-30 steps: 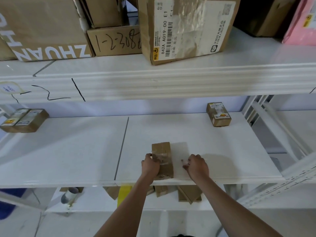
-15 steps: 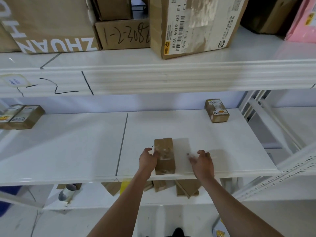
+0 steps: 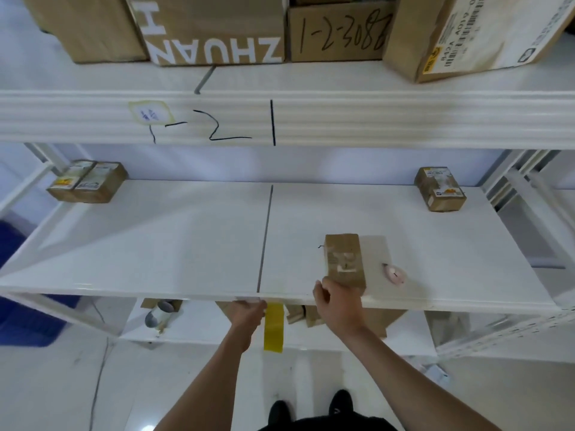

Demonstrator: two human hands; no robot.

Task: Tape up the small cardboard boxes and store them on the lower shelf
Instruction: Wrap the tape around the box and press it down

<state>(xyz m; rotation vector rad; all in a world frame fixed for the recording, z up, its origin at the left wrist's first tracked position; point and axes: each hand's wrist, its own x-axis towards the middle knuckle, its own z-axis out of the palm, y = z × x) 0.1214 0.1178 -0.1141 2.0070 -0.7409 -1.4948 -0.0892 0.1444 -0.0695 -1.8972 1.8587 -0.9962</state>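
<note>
Below the head camera, both bare forearms reach forward and up toward the white middle shelf. The right hand sits at the shelf's front edge with its fingers curled around the near end of a small cardboard box, grasping it; the box lies flat on the shelf, right of the seam between the two shelf panels, its long side running away from the person and clear tape showing on its top. The left hand is lower, just under the shelf's front lip, wrist bent, its fingertips blurred and hidden against the edge, so I cannot tell whether it grips anything. Touching or just beside it hangs a yellow strip, apparently tape. A small pinkish object lies on the shelf just right of the box. Two labelled boxes sit together at the far left, another labelled box at the far right. Folded cardboard pieces rest on the lower shelf.
</note>
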